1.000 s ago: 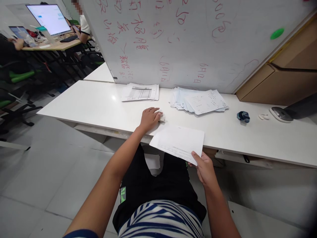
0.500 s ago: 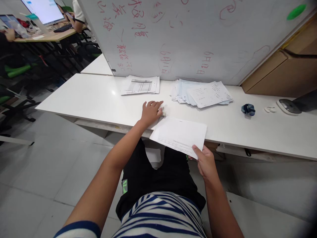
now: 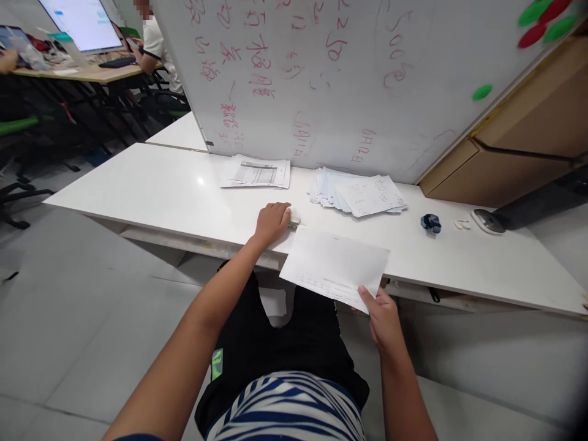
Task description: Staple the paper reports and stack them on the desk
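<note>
My right hand point(image 3: 381, 311) pinches a sheet of paper point(image 3: 337, 263) at its near right corner, thumb on top. The sheet is white with a few printed lines near its lower edge, and it reaches past the desk's front edge over my lap. Under my left hand point(image 3: 272, 223) is a small pale stapler point(image 3: 294, 222), mostly covered by the closed fingers. The sheet's far left corner lies at the stapler's front end; whether it is between the jaws I cannot tell.
Two paper piles, a neat one point(image 3: 257, 174) and a loosely fanned one point(image 3: 358, 193), lie behind on the white desk point(image 3: 151, 184). A whiteboard point(image 3: 340, 79) stands at the back. Rightward are a dark blue object point(image 3: 430, 223) and cardboard boxes point(image 3: 514, 135). A person point(image 3: 158, 52) sits far left.
My left hand's spread fingers have come together and lowered over the stapler. The right hand keeps its hold on the sheet. The camera view has shifted.
</note>
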A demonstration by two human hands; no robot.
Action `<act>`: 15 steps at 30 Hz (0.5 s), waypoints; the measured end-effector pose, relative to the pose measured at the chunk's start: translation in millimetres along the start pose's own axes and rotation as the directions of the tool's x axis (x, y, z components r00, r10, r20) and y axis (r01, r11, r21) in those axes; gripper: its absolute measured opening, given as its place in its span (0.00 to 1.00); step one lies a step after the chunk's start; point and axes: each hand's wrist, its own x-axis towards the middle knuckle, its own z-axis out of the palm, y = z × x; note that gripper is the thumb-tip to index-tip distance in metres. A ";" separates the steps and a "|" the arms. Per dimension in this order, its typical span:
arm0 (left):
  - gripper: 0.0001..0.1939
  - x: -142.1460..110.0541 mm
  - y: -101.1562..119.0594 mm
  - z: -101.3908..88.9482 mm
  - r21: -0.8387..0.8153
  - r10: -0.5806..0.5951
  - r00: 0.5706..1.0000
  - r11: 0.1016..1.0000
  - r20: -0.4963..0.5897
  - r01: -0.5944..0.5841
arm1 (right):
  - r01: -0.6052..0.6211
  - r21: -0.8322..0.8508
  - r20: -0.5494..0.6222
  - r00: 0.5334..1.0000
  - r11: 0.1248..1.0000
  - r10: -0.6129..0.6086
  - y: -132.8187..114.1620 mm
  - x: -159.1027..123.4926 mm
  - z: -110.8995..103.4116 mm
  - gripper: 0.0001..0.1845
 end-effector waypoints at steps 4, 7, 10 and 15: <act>0.21 -2.0 0.9 -1.0 -0.002 -0.004 1.000 1.000 -0.005 0.004 | 0.049 0.053 -0.012 0.999 0.997 -0.049 -6.2 -0.1 -12.5 0.27; 0.20 -2.7 1.5 -1.6 0.007 -0.006 1.000 1.000 -0.008 0.006 | 0.057 0.055 -0.008 0.998 0.997 -0.056 -7.0 0.4 -12.1 0.28; 0.18 -2.2 1.6 -1.3 0.007 -0.006 1.000 1.000 0.001 0.006 | 0.051 0.057 -0.016 0.999 0.997 -0.050 -4.9 -0.4 -5.3 0.27; 0.16 -0.4 -0.8 1.0 0.013 0.003 1.000 1.000 -0.003 -0.003 | 0.051 0.079 -0.014 0.999 0.996 -0.050 -8.8 -1.0 18.3 0.27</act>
